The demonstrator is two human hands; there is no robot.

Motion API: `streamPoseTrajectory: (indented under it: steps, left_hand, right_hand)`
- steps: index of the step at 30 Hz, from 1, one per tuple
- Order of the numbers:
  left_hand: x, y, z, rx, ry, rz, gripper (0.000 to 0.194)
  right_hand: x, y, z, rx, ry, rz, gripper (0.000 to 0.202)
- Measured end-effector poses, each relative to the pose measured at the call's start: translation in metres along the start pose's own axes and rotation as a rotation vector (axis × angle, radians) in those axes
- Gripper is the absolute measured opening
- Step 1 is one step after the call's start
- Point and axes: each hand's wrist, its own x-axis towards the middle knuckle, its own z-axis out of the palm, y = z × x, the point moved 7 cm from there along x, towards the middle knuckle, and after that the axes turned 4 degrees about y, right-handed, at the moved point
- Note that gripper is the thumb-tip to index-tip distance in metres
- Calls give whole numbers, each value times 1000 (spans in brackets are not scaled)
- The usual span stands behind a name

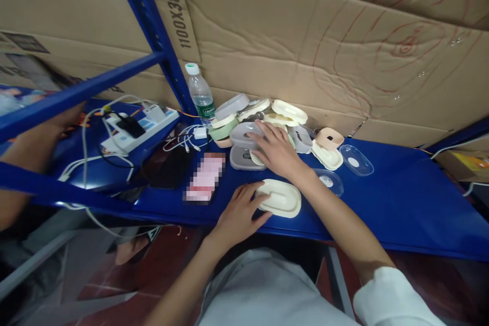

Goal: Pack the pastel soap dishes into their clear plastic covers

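Observation:
A cream oval plastic dish (281,198) with a raised middle lies on the blue table near its front edge. My left hand (240,210) is at its left end, thumb and fingers apart, fingertips touching the rim. Beyond it, my right hand (277,150) reaches over a pile of similar oval plastic pieces, fingers spread. Its fingertips are at a grey oval piece (244,134) with a slot; whether they press on it I cannot tell. Under that lies another grey piece (244,159). Cream pieces (289,112), a green one (223,130) and a peach one (329,138) surround them.
Clear oval covers (356,160) lie right of the pile. A phone (205,177) with a blurred screen, a water bottle (200,94) and a power strip (141,130) with tangled cables are left. Blue shelf posts (153,25) and another person's arm (34,147) stand farther left; cardboard (267,35) backs the table.

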Motion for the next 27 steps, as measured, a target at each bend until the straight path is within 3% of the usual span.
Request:
streamPoseTrajectory:
  steps: [3, 5, 7, 10, 13, 15, 17, 20, 23, 27]
  left_hand:
    - [0, 1, 0, -17, -12, 7, 32]
    - [-1, 0, 0, -35, -19, -9, 40]
    - [-1, -2, 1, -63, -20, -34, 59]
    - [-3, -7, 2, -111, 20, -69, 86]
    - [-5, -10, 3, -153, 50, -88, 102]
    - [-5, -13, 4, -171, 51, -105, 110]
    - [-5, -14, 5, -176, 42, -119, 108]
    - [-5, -13, 6, -161, 16, -100, 87]
    - [-4, -11, 4, -160, 26, -73, 66]
    - [-3, -12, 3, -190, 27, -106, 65]
  right_hand:
    - [16, 6, 3, 42, -13, 4, 35]
    - [1, 5, -13, 106, 74, -5, 34]
    - [-36, 3, -37, 176, 205, 12, 36]
    - [-117, -3, -58, 245, 349, 108, 43]
    - [-192, -12, -48, 281, 365, 214, 50]
    - [-220, -17, -32, 300, 326, 264, 48]
    - [-230, -21, -17, 318, 257, 277, 45]
    - [-223, -24, -3, 364, 132, 252, 42]
    - [-209, -22, -2, 395, 58, 225, 41]
    - [-200, -18, -1, 386, 18, 205, 40]
